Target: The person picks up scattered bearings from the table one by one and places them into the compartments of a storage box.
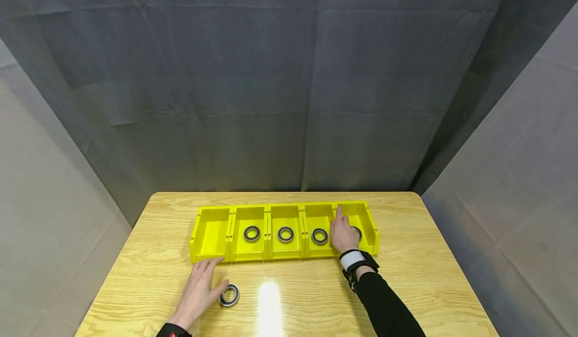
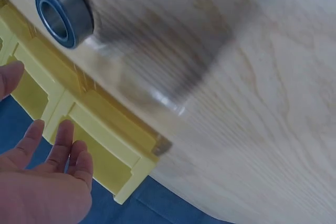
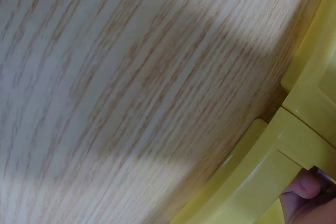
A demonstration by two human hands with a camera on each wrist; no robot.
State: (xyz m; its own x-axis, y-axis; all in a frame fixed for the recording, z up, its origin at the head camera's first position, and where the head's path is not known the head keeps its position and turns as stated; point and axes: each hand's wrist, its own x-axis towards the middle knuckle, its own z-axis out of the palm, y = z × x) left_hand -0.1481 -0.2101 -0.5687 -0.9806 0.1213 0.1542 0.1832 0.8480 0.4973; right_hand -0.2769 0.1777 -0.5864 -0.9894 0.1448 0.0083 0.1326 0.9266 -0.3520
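Observation:
My left hand hovers in front of the leftmost yellow bin, fingers extended and thumb spread. Close to the thumb, a ball bearing lies on the table. The left wrist view shows this bearing apart from the fingers. My right hand reaches into the rightmost bin, index finger pointing toward the back near its left wall. Another bearing in that bin is partly covered by this hand. In the right wrist view, only part of the right hand shows past the bin's front; its grip is hidden.
Several yellow bins stand joined in a row on the wooden table. Single bearings lie in the second bin, the middle bin and the fourth bin. A grey curtain hangs behind the table.

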